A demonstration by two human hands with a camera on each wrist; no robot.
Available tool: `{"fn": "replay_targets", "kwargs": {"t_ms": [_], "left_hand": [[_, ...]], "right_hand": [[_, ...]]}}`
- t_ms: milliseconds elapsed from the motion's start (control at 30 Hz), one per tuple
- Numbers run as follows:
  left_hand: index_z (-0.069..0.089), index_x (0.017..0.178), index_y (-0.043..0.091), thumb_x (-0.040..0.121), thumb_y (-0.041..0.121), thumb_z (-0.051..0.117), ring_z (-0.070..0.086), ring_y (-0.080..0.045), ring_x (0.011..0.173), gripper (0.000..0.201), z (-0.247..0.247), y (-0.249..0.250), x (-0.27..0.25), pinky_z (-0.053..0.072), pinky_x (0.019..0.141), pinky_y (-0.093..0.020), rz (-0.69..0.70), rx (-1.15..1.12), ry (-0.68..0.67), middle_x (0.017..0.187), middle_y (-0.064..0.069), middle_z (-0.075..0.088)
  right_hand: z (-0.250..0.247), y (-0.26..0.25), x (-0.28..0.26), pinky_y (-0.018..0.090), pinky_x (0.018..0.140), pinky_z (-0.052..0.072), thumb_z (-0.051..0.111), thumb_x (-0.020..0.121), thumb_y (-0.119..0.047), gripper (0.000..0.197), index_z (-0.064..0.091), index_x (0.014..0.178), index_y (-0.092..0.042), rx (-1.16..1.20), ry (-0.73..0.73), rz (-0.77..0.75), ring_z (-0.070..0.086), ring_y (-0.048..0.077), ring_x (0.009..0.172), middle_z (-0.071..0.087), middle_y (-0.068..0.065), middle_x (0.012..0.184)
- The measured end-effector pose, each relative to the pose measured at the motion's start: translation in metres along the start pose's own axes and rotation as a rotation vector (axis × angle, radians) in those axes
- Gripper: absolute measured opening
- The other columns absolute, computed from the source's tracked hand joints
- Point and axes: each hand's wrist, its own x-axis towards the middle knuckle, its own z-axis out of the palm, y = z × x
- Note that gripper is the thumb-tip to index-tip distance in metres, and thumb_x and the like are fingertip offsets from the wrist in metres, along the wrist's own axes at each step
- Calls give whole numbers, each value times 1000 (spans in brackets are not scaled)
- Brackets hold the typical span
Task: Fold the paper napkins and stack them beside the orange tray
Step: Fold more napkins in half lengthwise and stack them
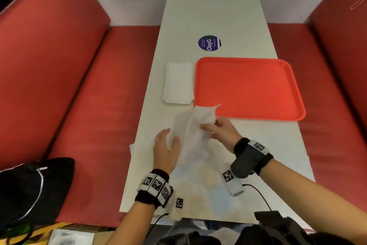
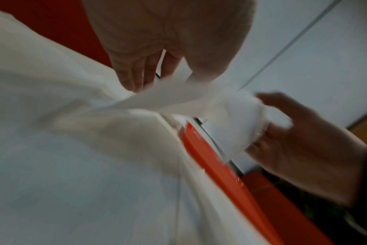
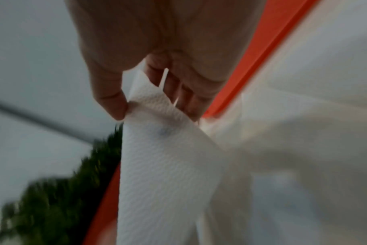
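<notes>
A white paper napkin (image 1: 192, 129) hangs lifted and crumpled above the near part of the white table (image 1: 210, 6). My right hand (image 1: 216, 129) pinches its upper right edge between thumb and fingers (image 3: 117, 102), just in front of the orange tray (image 1: 248, 87). My left hand (image 1: 166, 147) holds the napkin's lower left part between thumb and fingers (image 2: 136, 79). A stack of folded napkins (image 1: 178, 84) lies flat against the tray's left side. The left wrist view shows the napkin (image 2: 178, 96), the tray's edge (image 2: 210, 157) and my right hand (image 2: 293, 140), all blurred.
Another flat napkin's corner (image 1: 132, 148) sticks out past the table's left edge under my left hand. A round purple sticker (image 1: 209, 43) lies beyond the tray. Red benches (image 1: 69, 86) flank the table, and a black bag (image 1: 29, 185) sits on the left one.
</notes>
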Motion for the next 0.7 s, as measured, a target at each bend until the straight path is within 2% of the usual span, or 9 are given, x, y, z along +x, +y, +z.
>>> {"fn": "replay_targets", "kwargs": {"t_ms": [100, 167, 233, 300, 433, 500, 600, 633, 700], "left_hand": [[58, 129, 15, 99, 30, 53, 54, -15, 121, 33, -6, 8, 4, 42, 98, -21, -87, -235, -26, 128, 2, 59], [61, 126, 13, 100, 30, 51, 58, -14, 116, 32, -3, 17, 7, 46, 99, -26, -84, -280, -46, 120, 3, 64], [61, 124, 13, 100, 27, 52, 59, -13, 113, 30, 4, 28, 7, 47, 103, -35, -48, -282, -42, 118, 3, 65], [60, 123, 15, 98, 22, 55, 55, -13, 115, 26, 10, 37, 5, 44, 106, -37, 49, -209, -10, 121, 2, 61], [57, 127, 15, 94, 19, 60, 45, -11, 127, 33, 17, 59, -3, 35, 111, -29, 382, -32, 54, 133, 1, 50], [57, 130, 18, 93, 30, 60, 42, -3, 131, 40, 23, 74, -11, 34, 111, -21, 433, -44, -63, 140, 6, 49], [51, 138, 22, 91, 33, 67, 46, 6, 127, 52, 34, 105, -21, 41, 107, -20, 200, -314, -484, 138, 13, 53], [51, 138, 21, 90, 33, 68, 51, 2, 125, 53, 39, 111, -21, 43, 104, -20, 153, -359, -562, 135, 10, 56], [55, 132, 14, 92, 25, 67, 63, -11, 115, 44, 47, 118, -16, 50, 95, -25, 92, -415, -541, 125, -3, 65]], "right_hand": [[-27, -9, -10, 30, 69, 57, 70, 83, -10, 19, 69, 102, -11, 197, 84, -14, 71, 16, 87, 74, 2, 99], [-42, -5, -17, 32, 69, 55, 74, 76, -18, 29, 68, 103, -8, 160, 137, 9, 70, 21, 86, 74, 5, 100], [-52, -2, -27, 27, 62, 55, 74, 82, -13, 22, 68, 101, -5, 110, 187, 16, 69, 24, 82, 75, 6, 95], [-63, 0, -34, 25, 57, 52, 70, 87, -12, 15, 69, 99, -4, 36, 277, -10, 69, 25, 80, 75, 5, 90], [-78, -13, -43, 43, 63, 54, 73, 85, -11, 12, 69, 96, -12, -139, 372, -138, 70, 25, 74, 74, 1, 93], [-72, -24, -45, 46, 65, 55, 72, 84, -9, 13, 70, 95, -15, -202, 329, -225, 70, 27, 77, 74, -2, 92], [-52, -34, -40, 33, 74, 53, 73, 82, -13, 12, 71, 89, -23, -355, 223, -357, 68, 22, 83, 74, -4, 90], [-45, -34, -38, 30, 73, 52, 73, 79, -13, 13, 70, 86, -24, -375, 172, -388, 67, 19, 82, 72, -2, 90], [-33, -31, -35, 26, 72, 50, 74, 73, -10, 17, 70, 85, -21, -385, 54, -410, 64, 15, 83, 66, 2, 95]]}}
